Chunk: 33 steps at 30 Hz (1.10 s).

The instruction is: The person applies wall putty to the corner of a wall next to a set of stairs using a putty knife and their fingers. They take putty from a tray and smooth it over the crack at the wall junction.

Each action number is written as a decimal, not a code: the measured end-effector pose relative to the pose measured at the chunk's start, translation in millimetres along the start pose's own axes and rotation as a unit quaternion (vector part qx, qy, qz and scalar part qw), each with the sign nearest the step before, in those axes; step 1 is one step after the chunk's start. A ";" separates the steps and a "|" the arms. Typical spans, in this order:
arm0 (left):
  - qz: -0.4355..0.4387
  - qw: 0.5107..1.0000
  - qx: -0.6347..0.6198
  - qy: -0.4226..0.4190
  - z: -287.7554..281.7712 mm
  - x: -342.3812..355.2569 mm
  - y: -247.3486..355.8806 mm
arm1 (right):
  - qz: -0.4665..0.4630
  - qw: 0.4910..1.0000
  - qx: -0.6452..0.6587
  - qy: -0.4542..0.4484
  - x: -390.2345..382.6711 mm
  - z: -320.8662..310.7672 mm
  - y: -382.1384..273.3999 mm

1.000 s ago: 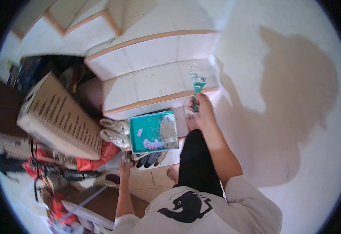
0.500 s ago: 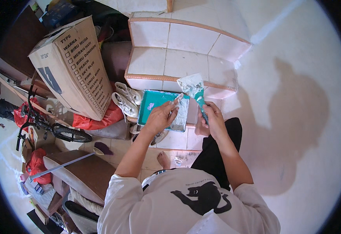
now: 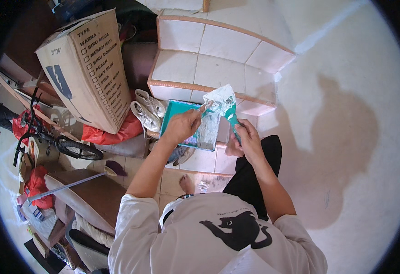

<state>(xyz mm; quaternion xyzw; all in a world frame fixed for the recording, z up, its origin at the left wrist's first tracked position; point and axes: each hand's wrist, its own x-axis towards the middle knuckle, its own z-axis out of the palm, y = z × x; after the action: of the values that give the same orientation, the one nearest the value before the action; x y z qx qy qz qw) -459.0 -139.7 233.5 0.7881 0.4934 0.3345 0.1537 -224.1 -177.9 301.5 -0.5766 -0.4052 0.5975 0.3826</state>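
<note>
The tray lies in front of the person, with pale paste spread over its right part. The scraper is at the tray's far right corner, its coated blade upward and tilted to the left. The right hand, to the right of the tray, grasps the handle with its fingers wrapped round; this grip, low on the handle, probably serves to steady the blade and leave its edge accessible. The left hand is above the tray, one finger extended to the blade's left side and the others bent; whether it touches the blade, or pinches anything, cannot be told. Working so near the tray would plausibly let loose paste drop into it.

Edges and room: white shoes stand close against the tray's left side, with the box farther left. Beyond the tray rises the edged step, whose tread leaves room above the blade. The leg bounds the tray's near right side; the wall stands well to the right.
</note>
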 end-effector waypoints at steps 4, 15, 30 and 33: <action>0.001 1.000 -0.001 -0.018 2.2 -1.4 -13.2 | -0.011 1.000 -0.012 -0.006 2.1 -1.3 2.3; 0.003 0.999 0.049 -0.023 16.7 9.8 -28.7 | -0.030 0.998 -0.047 0.011 5.5 -15.3 20.3; -0.004 1.000 0.018 0.024 14.9 -0.3 9.2 | -0.043 0.991 -0.120 0.043 11.8 -14.8 25.7; 0.005 0.999 0.021 0.031 21.4 -2.4 2.0 | -0.062 0.989 -0.122 0.047 10.5 -10.6 26.1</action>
<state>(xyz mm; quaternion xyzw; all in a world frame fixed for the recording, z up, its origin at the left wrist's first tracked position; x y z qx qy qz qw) -443.7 -140.8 218.1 0.7826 0.5012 0.3492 0.1202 -213.7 -177.6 273.3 -0.6204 -0.4919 0.4903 0.3643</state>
